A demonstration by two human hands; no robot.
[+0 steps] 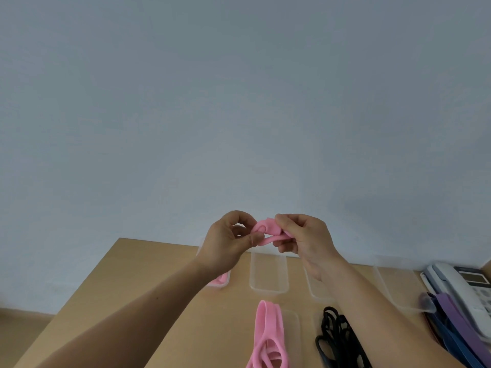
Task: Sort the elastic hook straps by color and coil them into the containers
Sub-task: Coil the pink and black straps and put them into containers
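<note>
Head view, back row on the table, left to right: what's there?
Leftmost container with a pink strap inside → empty container → third container, partly behind the right forearm → fourth container → desk phone.

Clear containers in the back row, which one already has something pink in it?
The leftmost container, partly hidden behind the left forearm; pink shows inside it. The container beside it shows only table through its walls.
</note>
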